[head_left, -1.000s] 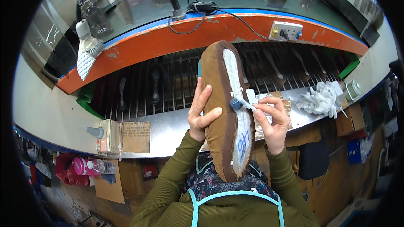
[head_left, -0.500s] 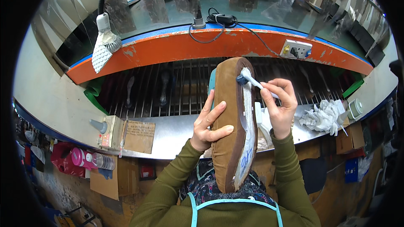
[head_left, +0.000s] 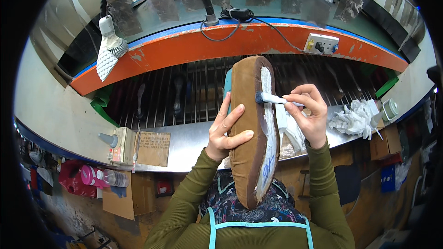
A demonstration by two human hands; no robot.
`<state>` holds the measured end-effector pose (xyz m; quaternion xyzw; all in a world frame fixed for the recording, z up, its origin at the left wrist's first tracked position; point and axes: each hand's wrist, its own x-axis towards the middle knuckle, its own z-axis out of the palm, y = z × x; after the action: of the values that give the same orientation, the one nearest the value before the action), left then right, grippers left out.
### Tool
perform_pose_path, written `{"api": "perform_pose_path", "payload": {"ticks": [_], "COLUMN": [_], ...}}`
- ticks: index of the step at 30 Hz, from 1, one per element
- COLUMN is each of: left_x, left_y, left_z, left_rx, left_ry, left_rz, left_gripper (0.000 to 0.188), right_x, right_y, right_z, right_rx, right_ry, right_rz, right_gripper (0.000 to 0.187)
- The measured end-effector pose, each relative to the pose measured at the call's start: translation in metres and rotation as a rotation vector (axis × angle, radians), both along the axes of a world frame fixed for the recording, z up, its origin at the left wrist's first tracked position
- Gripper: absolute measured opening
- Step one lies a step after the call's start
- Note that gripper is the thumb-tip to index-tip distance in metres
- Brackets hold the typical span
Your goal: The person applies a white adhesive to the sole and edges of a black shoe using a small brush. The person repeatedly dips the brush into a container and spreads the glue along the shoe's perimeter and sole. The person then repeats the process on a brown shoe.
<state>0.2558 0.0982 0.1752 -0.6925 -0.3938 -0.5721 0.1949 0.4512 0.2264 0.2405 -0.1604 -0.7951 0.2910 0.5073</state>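
A brown suede shoe upper (head_left: 243, 161) stands nearly upright on a last in front of me, its underside turned to the right. A teal piece of the last (head_left: 228, 85) shows at its upper left. My left hand (head_left: 225, 131) grips the upper by its left side, thumb on the suede and fingers partly hidden behind. Between the thumb and fingers of my right hand (head_left: 310, 113) is a small brush (head_left: 273, 98) with a white handle. Its dark blue head touches the dark brown rim beside the whitish underside, below the upper's top end.
Behind the shoe lies a dark rack of metal bars (head_left: 203, 92) under an orange beam (head_left: 184, 41). White crumpled material (head_left: 355, 117) sits on the metal ledge at right, near a pale green roll (head_left: 390, 109). At left are cardboard (head_left: 153, 150) and a grey-tipped box (head_left: 121, 143). A lamp (head_left: 107, 50) hangs above.
The brush has slid along the rim toward me, away from the top end, and its handle now lies flatter. My left hand keeps its hold. The whole view has shifted slightly.
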Motion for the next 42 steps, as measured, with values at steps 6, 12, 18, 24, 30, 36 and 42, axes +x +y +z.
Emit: {"api": "perform_pose_path", "payload": {"ticks": [6, 12, 18, 24, 30, 36, 42], "left_x": [-0.002, -0.002, -0.004, -0.003, -0.003, -0.001, -0.004], "left_y": [0.002, 0.003, 0.006, 0.011, 0.021, 0.021, 0.017], "left_z": [0.0, 0.0, -0.002, -0.011, -0.023, -0.024, -0.025], "left_rx": [-0.011, -0.064, -0.044, -0.028, 0.09, 0.142, 0.133], "left_ry": [-0.003, -0.063, -0.065, -0.131, -0.112, -0.073, -0.022], "left_rz": [0.02, 0.046, 0.05, 0.049, 0.133, 0.249, 0.362], "left_gripper": [0.034, 0.036, 0.038, 0.039, 0.034, 0.034, 0.034], "right_x": [0.014, 0.025, 0.033, 0.026, 0.035, 0.044, 0.059], "right_y": [-0.009, -0.021, -0.03, -0.03, -0.029, -0.052, -0.093], "right_z": [-0.009, -0.015, -0.019, -0.021, -0.024, -0.047, -0.057], "right_rx": [0.005, -0.08, -0.156, -0.133, -0.168, -0.533, -0.625], "right_ry": [-0.087, -0.127, -0.158, -0.032, -0.056, -0.032, -0.02], "right_rz": [-0.005, 0.063, 0.116, -0.047, 0.062, 0.081, 0.119], "right_gripper": [0.013, 0.013, 0.014, 0.013, 0.015, 0.014, 0.016]}}
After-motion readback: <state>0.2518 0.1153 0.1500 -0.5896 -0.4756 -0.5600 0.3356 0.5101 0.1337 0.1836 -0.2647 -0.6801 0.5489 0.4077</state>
